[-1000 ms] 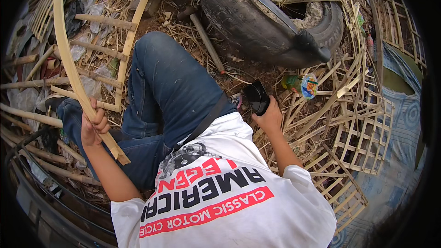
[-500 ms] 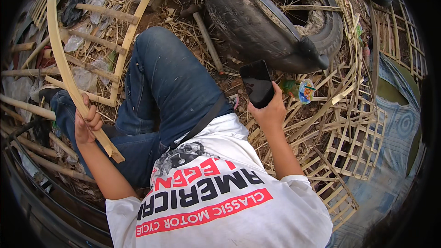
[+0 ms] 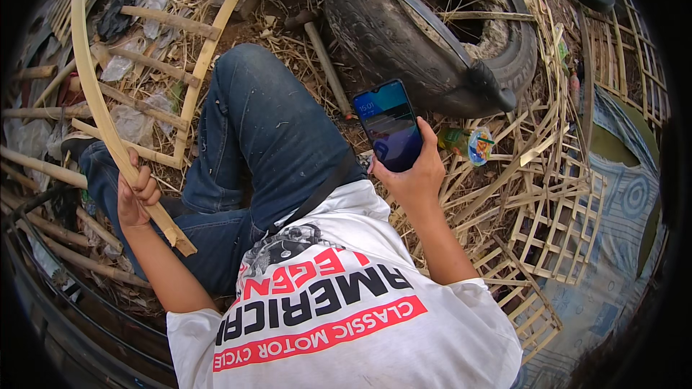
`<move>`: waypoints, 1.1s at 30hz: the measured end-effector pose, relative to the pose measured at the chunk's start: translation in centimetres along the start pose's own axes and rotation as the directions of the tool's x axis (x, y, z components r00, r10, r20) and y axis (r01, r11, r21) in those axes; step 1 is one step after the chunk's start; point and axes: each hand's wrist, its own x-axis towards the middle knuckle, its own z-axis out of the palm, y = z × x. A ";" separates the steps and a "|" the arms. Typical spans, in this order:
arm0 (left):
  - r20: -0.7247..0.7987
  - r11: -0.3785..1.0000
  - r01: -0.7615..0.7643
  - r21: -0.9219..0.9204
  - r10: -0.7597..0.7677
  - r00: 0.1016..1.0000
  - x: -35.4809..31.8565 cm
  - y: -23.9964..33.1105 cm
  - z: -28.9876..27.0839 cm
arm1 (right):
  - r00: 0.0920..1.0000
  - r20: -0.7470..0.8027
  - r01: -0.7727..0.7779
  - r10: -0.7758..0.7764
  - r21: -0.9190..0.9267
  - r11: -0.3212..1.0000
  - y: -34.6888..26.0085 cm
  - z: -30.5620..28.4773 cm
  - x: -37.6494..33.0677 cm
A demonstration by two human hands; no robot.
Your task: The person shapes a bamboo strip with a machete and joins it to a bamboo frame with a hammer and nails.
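My left hand [image 3: 138, 194] is closed round the lower part of a long, pale bamboo strip [image 3: 99, 90]. The strip slants up to the far left, and its cut lower end rests over my jeans. In my right hand [image 3: 422, 173] is a smartphone [image 3: 390, 125], gripped along its sides with its screen lit and facing up at me. Just right of that hand, a plastic cup [image 3: 479, 145] with a colourful print and a straw lies on the straw-strewn ground.
A big worn tyre [image 3: 389, 36] lies ahead, with a hammer [image 3: 324, 65] left of it. Woven bamboo lattices [image 3: 562, 216] spread at right beside a blue patterned cloth [image 3: 620, 209]. At left, a bamboo frame [image 3: 189, 104] stands over plastic scraps and poles [image 3: 43, 166].
The phone's screen has gone from dark to lit. My right hand has shifted slightly left with the phone, turning it more towards me. My left hand and the strip have barely moved.
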 end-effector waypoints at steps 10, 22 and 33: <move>-0.007 1.000 0.018 0.019 -0.018 1.000 0.5 -0.5 0.0 | 0.993 0.076 -0.091 0.095 -0.044 0.995 2.3 0.3 -0.7; 0.011 0.972 0.212 -0.106 -0.212 0.977 2.0 -2.8 1.2 | 0.814 0.208 -0.454 0.542 -0.353 0.818 15.2 2.3 -11.0; 0.076 0.949 0.308 -0.071 -0.302 0.950 5.8 -4.4 4.8 | 0.895 0.446 -0.212 -0.004 0.433 0.876 -4.9 5.2 6.6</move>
